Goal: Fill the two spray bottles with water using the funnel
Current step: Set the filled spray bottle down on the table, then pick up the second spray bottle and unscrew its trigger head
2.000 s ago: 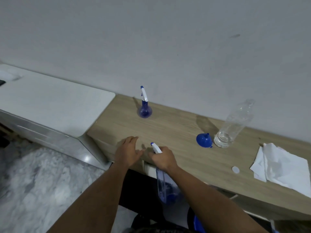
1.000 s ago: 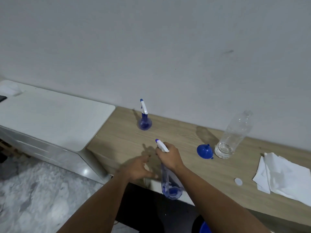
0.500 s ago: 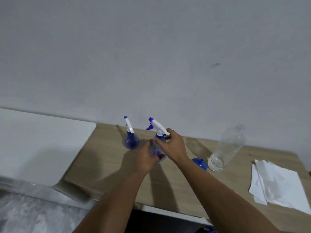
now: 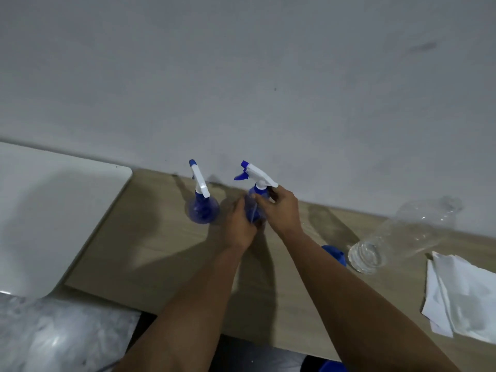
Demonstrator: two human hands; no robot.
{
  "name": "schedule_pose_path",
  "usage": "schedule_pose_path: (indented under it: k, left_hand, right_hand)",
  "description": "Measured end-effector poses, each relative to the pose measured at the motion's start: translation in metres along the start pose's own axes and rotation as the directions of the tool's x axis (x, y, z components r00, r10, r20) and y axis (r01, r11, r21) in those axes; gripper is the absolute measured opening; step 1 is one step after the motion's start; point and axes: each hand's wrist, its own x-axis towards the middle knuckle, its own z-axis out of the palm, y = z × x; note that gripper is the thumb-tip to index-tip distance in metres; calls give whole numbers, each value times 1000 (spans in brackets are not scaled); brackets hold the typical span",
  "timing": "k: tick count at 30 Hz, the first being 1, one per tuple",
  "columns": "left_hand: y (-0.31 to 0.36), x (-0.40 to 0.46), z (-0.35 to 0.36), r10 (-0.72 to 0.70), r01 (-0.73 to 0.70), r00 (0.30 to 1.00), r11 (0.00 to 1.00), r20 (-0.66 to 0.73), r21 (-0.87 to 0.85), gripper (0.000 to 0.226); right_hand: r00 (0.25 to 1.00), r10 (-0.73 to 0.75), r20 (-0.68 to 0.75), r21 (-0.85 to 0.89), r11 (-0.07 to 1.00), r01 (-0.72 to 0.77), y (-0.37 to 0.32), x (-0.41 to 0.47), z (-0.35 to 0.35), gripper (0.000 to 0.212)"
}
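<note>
Two blue spray bottles with white trigger heads stand near the wall on the wooden table (image 4: 150, 253). The left spray bottle (image 4: 201, 200) stands alone. The right spray bottle (image 4: 257, 183) is between both hands: my left hand (image 4: 239, 226) wraps its body, my right hand (image 4: 281, 210) grips its neck just under the white head. A blue funnel (image 4: 335, 254) lies on the table behind my right forearm, partly hidden. A clear plastic water bottle (image 4: 402, 234) stands uncapped to its right.
White paper towels (image 4: 464, 299) lie at the table's right end. A white cabinet top (image 4: 51, 210) adjoins the table on the left, with grey marbled floor (image 4: 53, 336) below. The wall runs right behind the bottles.
My right hand lifted the second spray bottle from below the table's front edge and set it beside the first near the wall. My left hand came up and took hold of its body.
</note>
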Motion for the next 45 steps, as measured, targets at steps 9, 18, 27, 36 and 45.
schedule_pose_path:
  k: [9,18,27,36,45]
  left_hand:
    - [-31,-77,-34,-39,36,961,999,-275,-16,59]
    - [-93,3,-97,-33,58,995,952,-90,301,56]
    - [-90,1,-125,78,-86,996,972,49,218,23]
    - [-6,-97,-141,181,-185,944,983,276,-11,44]
    - [38,-156,-5,224,-205,832,974,508,-93,53]
  right_hand:
    - [963,33,-268,85,996,-10,-7,-94,0,24]
    - [962,196,187,-27,980,-195,-44,-41,103,75]
    - [982,99,158,79,990,-113,-43,-22,139,11]
    - [991,47,126,12,999,-49,-49,-107,44,23]
    - [989,80,-128,24,997,-78,16,-184,-85,24]
